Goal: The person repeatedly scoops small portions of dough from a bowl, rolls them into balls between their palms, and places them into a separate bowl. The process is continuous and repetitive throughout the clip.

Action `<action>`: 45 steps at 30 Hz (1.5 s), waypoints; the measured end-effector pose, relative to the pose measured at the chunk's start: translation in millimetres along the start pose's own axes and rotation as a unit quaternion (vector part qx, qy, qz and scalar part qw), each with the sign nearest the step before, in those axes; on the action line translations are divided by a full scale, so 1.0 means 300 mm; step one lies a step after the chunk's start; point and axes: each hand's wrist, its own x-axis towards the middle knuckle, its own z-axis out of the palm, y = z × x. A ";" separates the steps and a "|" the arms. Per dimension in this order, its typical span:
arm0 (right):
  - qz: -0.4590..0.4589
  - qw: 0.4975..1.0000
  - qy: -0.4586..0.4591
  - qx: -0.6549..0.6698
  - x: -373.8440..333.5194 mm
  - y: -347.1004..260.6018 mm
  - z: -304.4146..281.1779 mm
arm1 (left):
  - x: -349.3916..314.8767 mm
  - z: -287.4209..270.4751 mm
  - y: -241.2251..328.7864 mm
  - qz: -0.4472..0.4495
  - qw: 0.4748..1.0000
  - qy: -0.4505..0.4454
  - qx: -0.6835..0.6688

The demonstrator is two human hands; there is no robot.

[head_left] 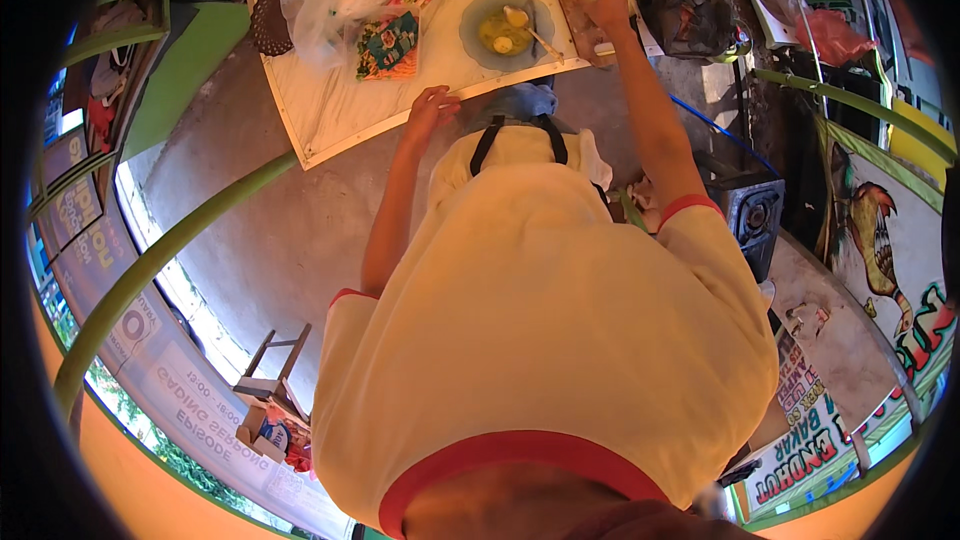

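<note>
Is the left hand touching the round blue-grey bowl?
Apart: the head view shows white marbled tabletop between the left hand and the round blue-grey bowl.

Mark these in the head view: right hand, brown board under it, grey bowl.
Right hand [607, 8]: head view, on the back of the hand.
Brown board [580, 22]: head view, on its bare surface.
Grey bowl [470, 28]: head view, on its left rim.
</note>
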 end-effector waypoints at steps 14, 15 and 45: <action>0.060 0.996 0.063 0.007 0.070 0.006 0.041 | 0.081 0.046 0.090 0.032 0.999 -0.012 0.008; 0.035 0.998 0.038 -0.023 0.064 -0.020 0.036 | 0.083 0.045 0.090 0.039 0.999 -0.010 0.005; -0.176 0.933 -0.056 0.310 -0.210 -0.518 -0.613 | 0.088 0.627 0.602 0.033 0.958 -0.207 -0.197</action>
